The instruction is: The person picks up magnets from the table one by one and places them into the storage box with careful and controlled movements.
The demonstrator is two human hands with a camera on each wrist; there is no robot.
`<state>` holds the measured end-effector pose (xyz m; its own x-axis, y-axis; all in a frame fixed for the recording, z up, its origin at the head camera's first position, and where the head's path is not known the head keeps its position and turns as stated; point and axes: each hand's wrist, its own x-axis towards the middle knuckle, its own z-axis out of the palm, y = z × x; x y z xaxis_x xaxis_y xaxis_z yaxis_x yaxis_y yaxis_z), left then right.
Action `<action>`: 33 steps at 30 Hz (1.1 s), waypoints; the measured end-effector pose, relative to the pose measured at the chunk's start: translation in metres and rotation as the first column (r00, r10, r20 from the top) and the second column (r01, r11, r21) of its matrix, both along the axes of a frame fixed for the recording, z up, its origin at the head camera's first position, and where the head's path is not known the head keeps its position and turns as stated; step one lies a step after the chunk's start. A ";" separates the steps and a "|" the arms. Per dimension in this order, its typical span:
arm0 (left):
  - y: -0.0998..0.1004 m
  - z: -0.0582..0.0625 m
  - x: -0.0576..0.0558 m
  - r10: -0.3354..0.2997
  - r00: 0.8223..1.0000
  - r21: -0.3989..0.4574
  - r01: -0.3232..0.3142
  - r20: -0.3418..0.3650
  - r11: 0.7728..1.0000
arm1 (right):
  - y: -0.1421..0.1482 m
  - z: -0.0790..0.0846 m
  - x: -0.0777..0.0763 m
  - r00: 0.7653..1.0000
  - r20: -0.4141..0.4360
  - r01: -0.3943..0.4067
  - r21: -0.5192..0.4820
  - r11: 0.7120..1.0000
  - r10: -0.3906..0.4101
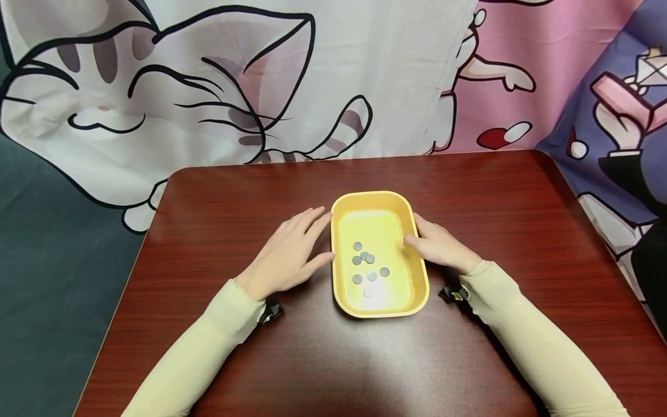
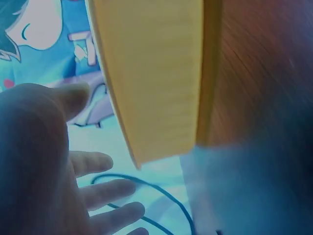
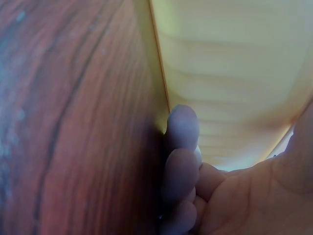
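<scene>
A yellow rectangular tray (image 1: 377, 229) lies on the table with several small silver coins (image 1: 384, 271) loose in its near half. My right hand (image 1: 443, 246) grips the tray's right side, its thumb over the rim. In the right wrist view, the fingers (image 3: 181, 171) are low against the outer wall (image 3: 230, 63), near the tabletop. Beside the left wall, my left hand (image 1: 289, 252) has its fingers spread and its thumb pointing at the rim. The left wrist view shows these fingers (image 2: 117, 193) extended and holding nothing, next to the tray's outer side (image 2: 151, 73).
The dark red wooden table (image 1: 250, 191) extends around the tray on every side. Behind it hangs a cartoon-printed cloth (image 1: 406, 69) touching the far edge. A dark object (image 1: 651, 272) stands past the table's right edge.
</scene>
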<state>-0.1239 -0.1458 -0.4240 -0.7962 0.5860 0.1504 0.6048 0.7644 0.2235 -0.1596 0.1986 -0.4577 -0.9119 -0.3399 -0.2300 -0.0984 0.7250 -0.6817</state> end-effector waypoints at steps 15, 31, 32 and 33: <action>-0.017 -0.025 -0.040 0.124 0.992 -0.120 -0.123 -0.002 0.985 | 0.000 -0.001 0.000 1.000 0.007 0.004 0.012 1.000 -0.004; -0.030 -0.035 -0.055 0.120 0.991 -0.083 -0.125 -0.060 0.989 | 0.000 -0.001 0.000 1.000 -0.006 0.000 0.014 1.000 0.000; -0.030 -0.035 -0.055 0.121 0.991 -0.080 -0.126 -0.058 0.989 | 0.000 -0.001 0.000 1.000 -0.005 -0.001 0.015 1.000 0.001; -0.030 -0.035 -0.055 0.120 0.991 -0.078 -0.125 -0.059 0.989 | 0.000 -0.002 0.000 1.000 -0.004 -0.002 0.015 1.000 0.002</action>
<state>-0.1790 -0.1759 -0.4590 -0.8549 0.4964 0.1506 0.5148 0.8478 0.1274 -0.1600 0.1983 -0.4593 -0.9122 -0.3378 -0.2318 -0.1020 0.7352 -0.6701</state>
